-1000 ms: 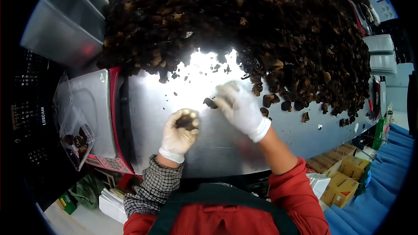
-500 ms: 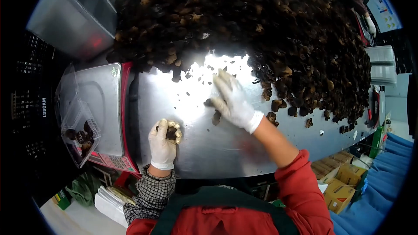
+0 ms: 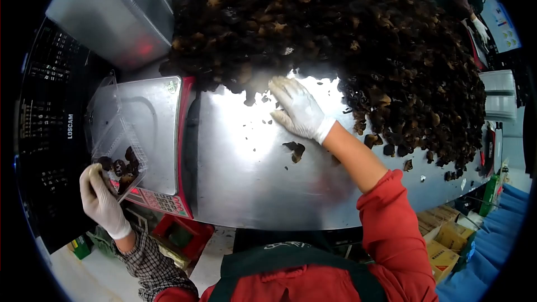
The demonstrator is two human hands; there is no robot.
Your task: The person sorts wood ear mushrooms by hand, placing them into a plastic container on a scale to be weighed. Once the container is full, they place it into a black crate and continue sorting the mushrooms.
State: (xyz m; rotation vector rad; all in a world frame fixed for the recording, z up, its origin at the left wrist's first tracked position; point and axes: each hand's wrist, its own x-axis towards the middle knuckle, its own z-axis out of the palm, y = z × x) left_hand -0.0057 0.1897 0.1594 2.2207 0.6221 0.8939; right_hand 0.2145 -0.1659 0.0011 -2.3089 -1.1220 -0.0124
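My left hand (image 3: 103, 201), in a white glove, is at the near corner of a clear plastic clamshell box (image 3: 134, 148) on the scale. Its fingers are curled, and what they hold, if anything, is hidden. Several dark wood ear mushrooms (image 3: 127, 168) lie in the box, its lid tipped up behind. My right hand (image 3: 302, 109), also gloved, reaches across the metal table with its fingers stretched out and thumb apart. Under and around its fingertips are small dark scraps at the edge of the big wood ear heap (image 3: 268, 28). One loose wood ear piece (image 3: 296, 150) lies nearer me.
The red-edged scale (image 3: 151, 117) stands left on the metal table (image 3: 251, 190). Behind it is a grey bin (image 3: 112, 17); black crates (image 3: 50, 134) are further left. Clear boxes (image 3: 499, 95) stack at right. A co-worker's gloved hand (image 3: 481, 29) shows top right, cartons (image 3: 436, 257) below.
My left hand has moved left from above the table, where it held a wood ear piece, to the box on the scale. The right hand has slid slightly away from me. The view has shifted.
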